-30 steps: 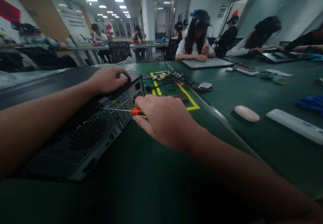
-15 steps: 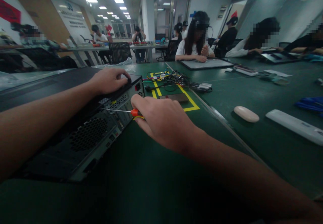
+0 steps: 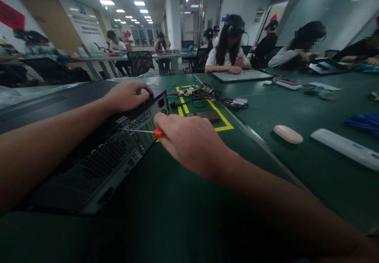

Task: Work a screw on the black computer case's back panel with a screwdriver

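A black computer case [image 3: 97, 152] lies on its side on the green table [image 3: 183, 207], its rear panel facing me. My left hand [image 3: 128, 95] rests on the case's top far corner, fingers curled over the edge. My right hand [image 3: 192, 142] is closed round a screwdriver [image 3: 149, 131] with an orange handle. Its thin metal shaft points left, and the tip touches the rear panel near the upper edge.
A tangle of cables [image 3: 204, 93] lies inside a yellow taped square [image 3: 223, 121], with a dark flat block [image 3: 204, 115] beside it. A pale mouse [image 3: 288, 134] and a white keyboard [image 3: 345, 147] sit to the right. Several people work at tables behind.
My right hand has shifted slightly left and up with the screwdriver. The left hand and the case have stayed where they were.
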The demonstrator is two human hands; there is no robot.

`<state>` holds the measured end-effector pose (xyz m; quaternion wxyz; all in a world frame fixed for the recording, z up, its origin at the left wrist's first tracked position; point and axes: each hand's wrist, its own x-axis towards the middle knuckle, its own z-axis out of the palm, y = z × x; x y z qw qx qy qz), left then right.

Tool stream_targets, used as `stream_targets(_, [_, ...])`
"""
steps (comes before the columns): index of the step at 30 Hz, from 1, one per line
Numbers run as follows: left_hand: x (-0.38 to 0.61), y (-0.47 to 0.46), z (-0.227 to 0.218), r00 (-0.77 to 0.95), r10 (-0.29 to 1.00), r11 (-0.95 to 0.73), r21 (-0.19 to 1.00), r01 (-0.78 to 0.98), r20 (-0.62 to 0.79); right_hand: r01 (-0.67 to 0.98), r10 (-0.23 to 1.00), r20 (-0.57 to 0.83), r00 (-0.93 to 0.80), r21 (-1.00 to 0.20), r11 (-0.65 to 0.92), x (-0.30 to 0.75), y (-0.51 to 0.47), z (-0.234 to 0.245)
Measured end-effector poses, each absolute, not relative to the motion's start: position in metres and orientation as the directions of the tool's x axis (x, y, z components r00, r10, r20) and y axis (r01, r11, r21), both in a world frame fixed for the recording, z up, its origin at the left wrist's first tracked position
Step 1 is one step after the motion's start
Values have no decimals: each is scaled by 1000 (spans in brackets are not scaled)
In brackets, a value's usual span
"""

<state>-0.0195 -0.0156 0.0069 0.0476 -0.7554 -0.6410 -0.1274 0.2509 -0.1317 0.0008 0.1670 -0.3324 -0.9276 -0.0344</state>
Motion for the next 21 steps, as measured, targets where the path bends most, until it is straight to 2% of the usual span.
stream_targets(21, [-21, -13, 5, 131, 950, -162, 89, 983, 282, 643, 616, 327, -717, -33, 765, 250, -132, 1])
